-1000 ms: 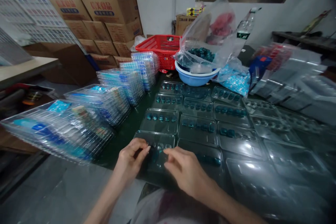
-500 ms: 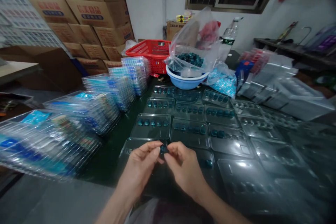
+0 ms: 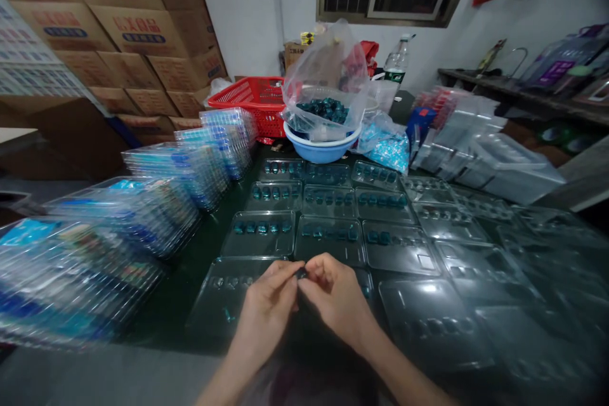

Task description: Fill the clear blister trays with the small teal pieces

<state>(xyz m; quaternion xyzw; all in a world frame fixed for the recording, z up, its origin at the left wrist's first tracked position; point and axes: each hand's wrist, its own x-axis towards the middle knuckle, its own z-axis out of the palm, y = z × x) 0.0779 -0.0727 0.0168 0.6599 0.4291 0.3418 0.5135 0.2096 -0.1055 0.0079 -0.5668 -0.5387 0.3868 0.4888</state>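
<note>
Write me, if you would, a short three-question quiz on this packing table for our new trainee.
1. True or false: the left hand and the right hand pinch one small dark teal piece between their fingertips, above the clear plastic blister trays.
2. The clear plastic bag of teal pieces sits in: A) the red mesh basket; B) the light blue round plastic bowl; C) a cardboard box.
3. Fill in: the stacks of filled blister packs stand on the person's ____ side.
Key: 1 true; 2 B; 3 left.
</note>
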